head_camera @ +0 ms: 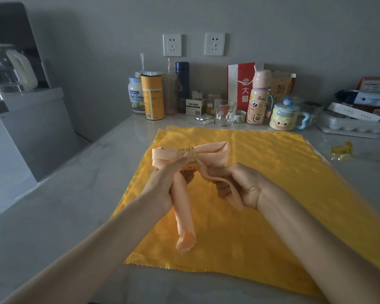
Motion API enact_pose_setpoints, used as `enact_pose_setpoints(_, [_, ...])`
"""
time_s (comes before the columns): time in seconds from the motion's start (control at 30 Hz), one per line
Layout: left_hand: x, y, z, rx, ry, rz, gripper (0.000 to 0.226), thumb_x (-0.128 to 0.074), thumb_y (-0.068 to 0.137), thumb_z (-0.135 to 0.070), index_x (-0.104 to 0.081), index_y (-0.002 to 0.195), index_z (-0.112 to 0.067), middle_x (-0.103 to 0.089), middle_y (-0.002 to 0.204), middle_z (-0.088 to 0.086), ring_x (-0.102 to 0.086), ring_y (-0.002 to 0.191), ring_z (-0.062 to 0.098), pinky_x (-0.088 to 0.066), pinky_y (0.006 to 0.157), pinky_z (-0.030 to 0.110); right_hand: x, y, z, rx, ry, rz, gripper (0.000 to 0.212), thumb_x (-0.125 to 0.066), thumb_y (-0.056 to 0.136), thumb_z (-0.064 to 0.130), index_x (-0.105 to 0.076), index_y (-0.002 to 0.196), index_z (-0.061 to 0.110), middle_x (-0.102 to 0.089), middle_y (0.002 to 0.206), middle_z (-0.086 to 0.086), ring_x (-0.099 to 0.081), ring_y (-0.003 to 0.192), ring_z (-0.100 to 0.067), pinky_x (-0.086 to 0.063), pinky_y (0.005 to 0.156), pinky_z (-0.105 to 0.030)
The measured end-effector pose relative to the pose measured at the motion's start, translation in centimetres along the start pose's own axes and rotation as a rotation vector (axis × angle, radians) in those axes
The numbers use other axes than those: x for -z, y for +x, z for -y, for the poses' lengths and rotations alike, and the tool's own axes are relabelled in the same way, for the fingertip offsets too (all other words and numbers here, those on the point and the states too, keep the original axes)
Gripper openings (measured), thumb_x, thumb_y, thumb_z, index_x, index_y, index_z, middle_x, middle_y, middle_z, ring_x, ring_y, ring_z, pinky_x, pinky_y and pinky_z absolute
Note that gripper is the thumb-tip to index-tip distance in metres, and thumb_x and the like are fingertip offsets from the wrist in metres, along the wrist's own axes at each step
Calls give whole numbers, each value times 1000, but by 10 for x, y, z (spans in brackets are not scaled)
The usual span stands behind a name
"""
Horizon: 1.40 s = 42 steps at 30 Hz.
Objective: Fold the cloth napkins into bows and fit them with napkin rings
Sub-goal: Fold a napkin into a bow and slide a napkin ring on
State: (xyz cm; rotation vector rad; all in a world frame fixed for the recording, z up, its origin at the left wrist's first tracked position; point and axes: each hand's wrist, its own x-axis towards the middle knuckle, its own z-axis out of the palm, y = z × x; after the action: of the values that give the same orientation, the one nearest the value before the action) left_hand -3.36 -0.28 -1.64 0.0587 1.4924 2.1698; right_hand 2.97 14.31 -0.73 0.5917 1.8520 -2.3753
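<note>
Peach-coloured napkin [213,150] is held in the air above the yellow satin cloth [261,216] that lies spread on the table [75,205], its gathered middle passing through a gold napkin ring [185,150]. The left hand [165,183] has its fingers curled round the ring and the bunched fabric, probably to keep the band from sliding, while one tail hangs below that hand toward the yellow cloth. The right hand [239,183] pinches a fold beside the ring between thumb and fingers, apparently to tug that side into a fuller loop. Two loops fan out above the ring, so the bow looks nearly shaped. Off the yellow cloth's far right edge lie spare gold rings [341,150], likely kept within reach for later napkins. Beyond its far edge stand containers: a clear glass tumbler [225,113] that looks empty, a lidded milk-powder jar [136,97], a capped pink bottle [259,99] and a lidded cartoon mug [283,118], their contents hidden.
</note>
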Motion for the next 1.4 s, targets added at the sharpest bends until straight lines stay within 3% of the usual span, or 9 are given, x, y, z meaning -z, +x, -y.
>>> enact_pose_setpoints(0.13, [2, -1, -4, 2, 33, 101, 45, -77, 63, -25, -65, 105, -13, -72, 84, 5, -68, 73, 15, -55, 69, 30, 3, -4, 0, 2, -100, 42, 3, -61, 84, 13, -63, 82, 12, -53, 66, -1, -42, 55, -11, -34, 51, -22])
enact_pose_setpoints(0.23, [6, -4, -6, -7, 50, 143, 50, -76, 63, -26, -64, 111, -13, -72, 91, 6, -68, 81, 16, -55, 77, 34, 7, -1, 0, 21, -45, 40, 44, -69, 71, 43, -63, 103, 12, -57, 79, -3, -52, 77, -16, -45, 67, -30])
enact_pose_setpoints(0.3, [6, -5, -8, -23, 78, 190, 51, -74, 65, -25, -62, 113, -12, -71, 90, 5, -68, 80, 15, -54, 78, 34, 4, -1, -1, 39, -39, 29, 46, -65, 73, 51, -65, 100, 13, -61, 79, -3, -54, 78, -16, -44, 67, -29])
enact_pose_setpoints(0.43, [-11, -1, -14, -44, 254, 32, 24, -58, 90, -19, -51, 102, -1, -58, 88, 17, -57, 78, 21, -49, 75, 27, -2, 6, -7, 95, 87, -93, 26, -65, 83, 39, -70, 92, 16, -64, 82, -5, -58, 75, -18, -45, 66, -28])
enact_pose_setpoints(0.63, [7, 3, 4, -144, 303, 11, 20, -58, 88, -41, -68, 84, -24, -68, 91, 3, -60, 99, 21, -44, 98, 38, -1, 11, -13, 174, -10, -184, 35, -67, 81, 38, -70, 101, 10, -64, 86, -7, -57, 79, -18, -46, 65, -28])
enact_pose_setpoints(0.8, [5, 6, 2, -263, 441, -62, 25, -51, 92, -42, -64, 87, -22, -66, 85, -1, -59, 83, 9, -45, 71, 19, 2, 10, -11, 181, -16, -225, 28, -68, 81, 31, -71, 96, 8, -68, 82, -9, -60, 81, -20, -46, 74, -31])
enact_pose_setpoints(1.1, [5, 5, 2, -275, 433, -41, 25, -53, 91, -41, -65, 86, -20, -66, 84, -1, -60, 81, 11, -47, 72, 22, 1, 9, -10, 255, -127, -334, 22, -64, 84, 22, -67, 99, 6, -64, 70, -2, -56, 53, -8, -44, 51, -21])
enact_pose_setpoints(1.3, [4, 0, 6, -283, 404, 1, 23, -54, 92, -36, -64, 78, -21, -67, 78, 1, -61, 77, 16, -50, 75, 31, 3, -1, -6, 351, -554, -154, 8, -61, 87, 21, -68, 82, 19, -66, 74, 1, -60, 68, -10, -46, 59, -23])
enact_pose_setpoints(1.4, [6, -1, 5, -301, 391, 69, 15, -62, 85, -34, -66, 72, -27, -69, 83, -2, -63, 81, 14, -53, 76, 32, 2, -2, -8, 390, -575, -106, 12, -58, 89, 18, -67, 83, 21, -67, 75, 3, -62, 71, -8, -49, 62, -21])
